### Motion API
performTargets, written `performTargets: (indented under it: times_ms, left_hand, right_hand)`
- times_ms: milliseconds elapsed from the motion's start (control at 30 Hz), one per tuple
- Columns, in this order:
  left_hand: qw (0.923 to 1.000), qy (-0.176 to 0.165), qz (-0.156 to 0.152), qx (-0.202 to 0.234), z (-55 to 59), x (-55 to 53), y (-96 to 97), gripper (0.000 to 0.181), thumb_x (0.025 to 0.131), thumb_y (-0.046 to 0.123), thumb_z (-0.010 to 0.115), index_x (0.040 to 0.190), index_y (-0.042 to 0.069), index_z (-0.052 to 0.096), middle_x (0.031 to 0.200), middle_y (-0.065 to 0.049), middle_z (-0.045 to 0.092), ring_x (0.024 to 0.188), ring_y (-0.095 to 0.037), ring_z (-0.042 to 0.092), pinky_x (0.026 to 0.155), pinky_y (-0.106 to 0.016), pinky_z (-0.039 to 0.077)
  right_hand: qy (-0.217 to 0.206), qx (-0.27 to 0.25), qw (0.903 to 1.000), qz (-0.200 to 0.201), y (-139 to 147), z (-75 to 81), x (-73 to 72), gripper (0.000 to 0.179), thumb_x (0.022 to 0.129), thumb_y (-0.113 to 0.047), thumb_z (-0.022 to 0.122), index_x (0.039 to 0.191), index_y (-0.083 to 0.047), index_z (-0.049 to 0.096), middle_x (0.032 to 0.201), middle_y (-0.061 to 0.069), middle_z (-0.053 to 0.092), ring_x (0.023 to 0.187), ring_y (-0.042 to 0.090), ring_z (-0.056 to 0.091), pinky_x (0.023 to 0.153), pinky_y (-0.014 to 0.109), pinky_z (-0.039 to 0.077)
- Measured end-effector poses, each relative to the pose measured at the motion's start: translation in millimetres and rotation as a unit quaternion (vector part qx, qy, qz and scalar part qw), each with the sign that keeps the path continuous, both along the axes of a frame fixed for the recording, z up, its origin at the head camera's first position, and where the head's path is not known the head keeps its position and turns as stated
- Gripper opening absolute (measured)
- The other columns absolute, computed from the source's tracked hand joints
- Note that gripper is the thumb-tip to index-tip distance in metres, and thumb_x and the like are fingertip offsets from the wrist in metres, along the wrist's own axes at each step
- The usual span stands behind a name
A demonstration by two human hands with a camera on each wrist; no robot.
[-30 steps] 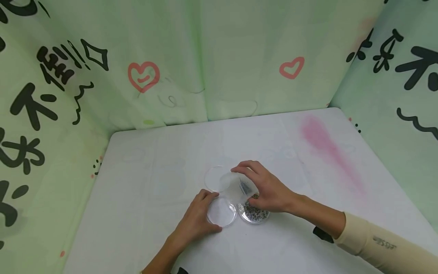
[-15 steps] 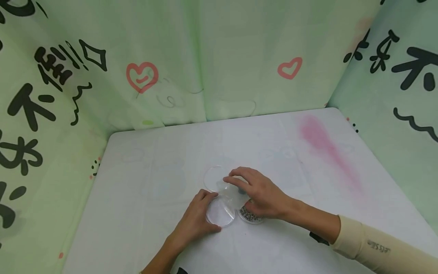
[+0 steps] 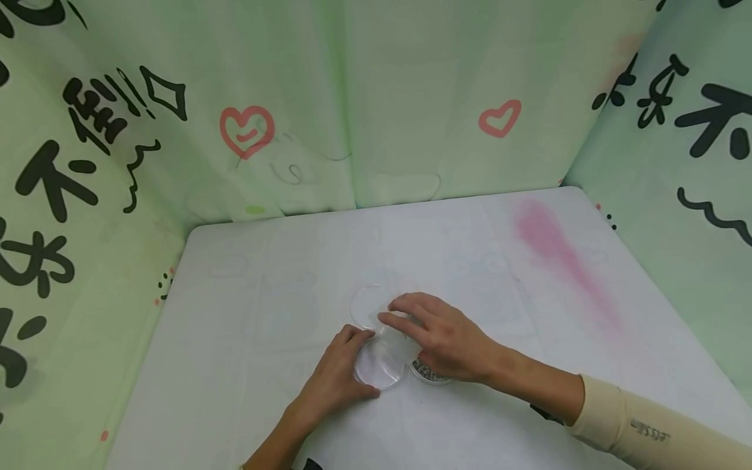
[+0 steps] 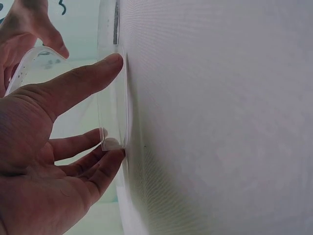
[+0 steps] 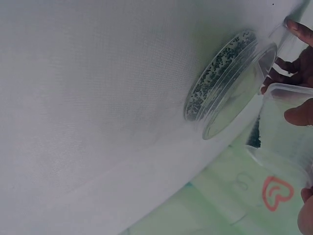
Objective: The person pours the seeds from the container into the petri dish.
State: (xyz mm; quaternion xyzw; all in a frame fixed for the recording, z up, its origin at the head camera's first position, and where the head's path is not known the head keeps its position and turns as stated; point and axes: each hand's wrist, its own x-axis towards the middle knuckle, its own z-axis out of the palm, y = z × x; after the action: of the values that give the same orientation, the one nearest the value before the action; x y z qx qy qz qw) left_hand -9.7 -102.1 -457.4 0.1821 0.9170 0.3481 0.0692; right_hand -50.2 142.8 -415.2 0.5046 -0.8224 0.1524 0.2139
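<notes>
A clear round dish (image 3: 378,367) lies on the table, held at its edge between the thumb and fingers of my left hand (image 3: 335,367). My right hand (image 3: 449,339) grips a clear plastic tub (image 5: 288,132), tilted above that dish. Dark granules (image 5: 254,132) gather along one side of the tub in the right wrist view. Under my right hand stands a second clear dish (image 3: 429,373), filled with dark and pale granules and partly covered by the hand. In the left wrist view the held dish (image 4: 115,105) is seen edge-on.
Behind the dishes lies another clear round piece (image 3: 362,305), either a dish or a lid. The white tablecloth (image 3: 264,281) has a pink stain (image 3: 558,251) at the right. Green curtains (image 3: 411,98) with drawn marks enclose the back and sides.
My right hand has lowered and shifted slightly left with the tub, tipping it closer over the held dish and covering more of the granule dish. My left hand stays put.
</notes>
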Motion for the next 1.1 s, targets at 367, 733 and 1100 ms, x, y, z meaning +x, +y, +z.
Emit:
performTargets:
  times_ms: [367, 733, 1100]
  left_hand:
    - [1.0, 0.003, -0.001, 0.001, 0.0, 0.4, -0.4, 0.088, 0.057, 0.011, 0.101, 0.135, 0.001, 0.061, 0.124, -0.01, 0.058, 0.114, -0.026, 0.06, 0.099, -0.047, 0.055]
    - [1.0, 0.006, -0.004, -0.004, -0.9, -0.2, -0.8, 0.089, 0.058, 0.013, 0.101, 0.136, 0.002, 0.06, 0.125, -0.009, 0.058, 0.113, -0.025, 0.06, 0.1, -0.047, 0.055]
    - [1.0, 0.001, -0.003, -0.005, -0.9, -0.1, -0.3, 0.089, 0.057, 0.012, 0.102, 0.134, -0.001, 0.059, 0.124, -0.009, 0.058, 0.111, -0.023, 0.059, 0.099, -0.045, 0.055]
  right_hand:
    - [0.049, 0.02, 0.9985, 0.012, -1.8, 1.3, 4.4, 0.078, 0.066, 0.007, 0.071, 0.142, -0.009, 0.06, 0.132, 0.009, 0.063, 0.125, 0.028, 0.06, 0.108, 0.04, 0.052]
    - [0.075, 0.033, 0.9962, 0.028, -5.0, 7.0, 8.5, 0.066, 0.08, 0.003, 0.064, 0.145, -0.007, 0.058, 0.134, 0.009, 0.064, 0.125, 0.027, 0.061, 0.11, 0.041, 0.05]
    - [0.111, 0.041, 0.9925, 0.031, -7.6, 6.7, 7.5, 0.051, 0.099, 0.0, 0.036, 0.143, -0.005, 0.06, 0.133, 0.01, 0.066, 0.126, 0.025, 0.061, 0.112, 0.039, 0.048]
